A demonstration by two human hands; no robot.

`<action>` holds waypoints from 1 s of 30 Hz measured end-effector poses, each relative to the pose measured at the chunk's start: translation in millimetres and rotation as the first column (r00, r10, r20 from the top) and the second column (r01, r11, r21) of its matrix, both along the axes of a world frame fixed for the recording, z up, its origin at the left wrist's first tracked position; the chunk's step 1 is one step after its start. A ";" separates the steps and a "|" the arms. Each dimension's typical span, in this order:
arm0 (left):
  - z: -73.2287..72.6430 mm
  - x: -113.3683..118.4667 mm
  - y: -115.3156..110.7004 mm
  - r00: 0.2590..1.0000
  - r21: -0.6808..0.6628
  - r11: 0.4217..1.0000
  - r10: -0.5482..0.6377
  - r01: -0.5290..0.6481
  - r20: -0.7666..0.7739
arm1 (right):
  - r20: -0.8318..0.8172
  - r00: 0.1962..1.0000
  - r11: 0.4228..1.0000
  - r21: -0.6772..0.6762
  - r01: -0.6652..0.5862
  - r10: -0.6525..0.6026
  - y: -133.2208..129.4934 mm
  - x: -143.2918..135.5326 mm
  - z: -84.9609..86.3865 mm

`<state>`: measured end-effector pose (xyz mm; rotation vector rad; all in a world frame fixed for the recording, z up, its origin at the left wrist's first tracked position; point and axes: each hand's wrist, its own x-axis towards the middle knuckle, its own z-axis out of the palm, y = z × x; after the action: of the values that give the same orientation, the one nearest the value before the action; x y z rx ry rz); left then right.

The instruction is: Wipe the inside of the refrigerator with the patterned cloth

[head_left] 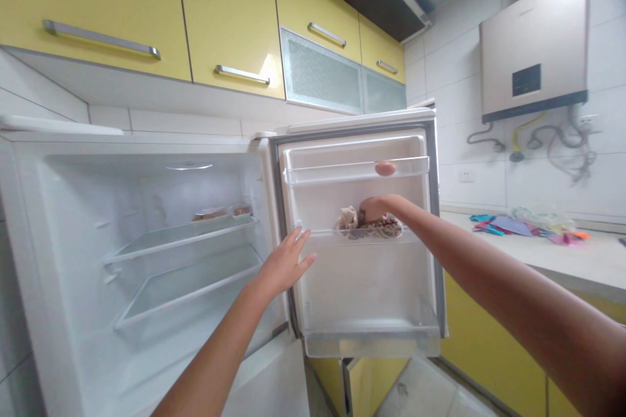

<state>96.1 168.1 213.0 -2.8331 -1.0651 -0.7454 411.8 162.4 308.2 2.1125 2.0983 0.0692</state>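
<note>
My right hand (375,207) reaches into the middle door shelf (323,236) of an open fridge. Its fingers are closed on a brown-and-white patterned cloth (384,228), which lies bunched along that shelf; the fingertips are partly hidden in its folds. My left hand (283,264) is open, fingers spread, in front of the shelf's left end, holding nothing. Whether it touches the fridge door (357,280) I cannot tell. Above the cloth, one brown egg (385,169) rests in the upper door shelf (332,173).
Inside the fridge, small food packs (211,214) sit on the upper glass shelf (161,241). Colourful cloths and plastic bags (523,225) lie on the right counter (577,264). Yellow cabinets (229,13) hang overhead, and a water heater (533,45) is on the right wall.
</note>
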 end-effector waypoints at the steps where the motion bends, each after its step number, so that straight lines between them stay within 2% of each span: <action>1: -0.4 0.2 0.1 1.000 0.001 1.000 0.000 0.000 -0.001 | 0.000 1.000 1.000 0.012 -0.004 0.004 3.4 -9.8 0.3; 5: -1.9 2.0 0.0 1.000 0.008 1.000 0.000 0.000 0.011 | 0.007 0.999 0.993 0.105 -0.046 0.046 13.0 -55.7 -2.2; 9: -2.3 3.9 -0.9 0.999 0.018 1.000 -0.013 0.012 0.036 | 0.010 0.995 0.967 0.236 -0.100 0.100 21.3 -102.3 -12.2; 13: -3.0 4.6 -1.7 0.997 0.047 0.999 -0.024 0.021 0.073 | 0.029 0.991 0.911 0.389 -0.134 0.134 22.2 -125.2 -22.1; 15: -4.0 4.7 -1.0 0.997 0.057 0.998 -0.024 0.019 0.077 | 0.065 0.985 0.854 0.491 -0.172 0.161 16.7 -126.9 -24.6; 19: -7.1 5.7 2.2 0.997 0.074 0.997 -0.026 0.021 0.075 | 0.200 0.942 0.694 0.637 -0.334 0.270 4.7 -124.3 -25.4; 22: -8.0 6.4 3.3 0.996 0.075 0.997 -0.020 0.014 0.082 | 0.367 0.868 0.550 0.671 -0.497 0.335 8.0 -119.5 -23.8; 24: -7.2 6.4 2.6 0.996 0.074 0.997 -0.017 0.010 0.082 | 0.491 0.795 0.477 0.636 -0.606 0.356 15.7 -112.6 -22.5; 25: -6.6 6.2 2.1 0.997 0.073 0.997 -0.014 0.008 0.080 | 0.539 0.757 0.465 0.599 -0.653 0.370 19.7 -107.7 -21.9; 27: -5.2 5.5 0.9 0.997 0.073 0.997 -0.007 0.002 0.075 | 0.590 0.694 0.479 0.508 -0.716 0.412 24.8 -94.4 -21.1; 30: -4.0 4.2 -0.3 0.998 0.074 0.997 0.009 -0.014 0.068 | 0.609 0.655 0.500 0.437 -0.748 0.448 20.6 -66.2 -21.0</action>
<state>100.4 167.8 209.0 -2.7553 -1.0381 -0.8671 345.6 182.9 287.2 1.1807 2.6254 1.4359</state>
